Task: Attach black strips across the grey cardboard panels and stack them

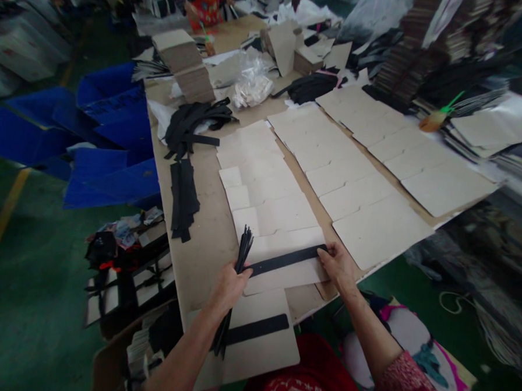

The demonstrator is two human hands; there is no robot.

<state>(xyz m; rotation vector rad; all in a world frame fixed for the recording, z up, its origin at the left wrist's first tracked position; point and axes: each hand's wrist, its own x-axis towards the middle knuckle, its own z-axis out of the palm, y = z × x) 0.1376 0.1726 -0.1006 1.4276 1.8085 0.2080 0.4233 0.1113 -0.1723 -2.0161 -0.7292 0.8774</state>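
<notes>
My left hand (233,284) is closed around a bundle of thin black strips (244,247) standing up from the fist and hanging below it. Its thumb also touches the left end of a single black strip (286,260). That strip lies across a beige cardboard panel (280,241), and its right end is pinched by my right hand (337,263). Closer to my body, another beige panel (261,359) bears a black strip (258,328) across it, partly hidden behind my left hand's bundle.
Overlapping rows of beige panels (333,158) cover much of the table. Loose black strips (184,200) lie along its left side, near a stack of cardboard (183,63). Blue bins (113,170) stand on the floor at left. A person in an orange apron (205,6) is at the far end.
</notes>
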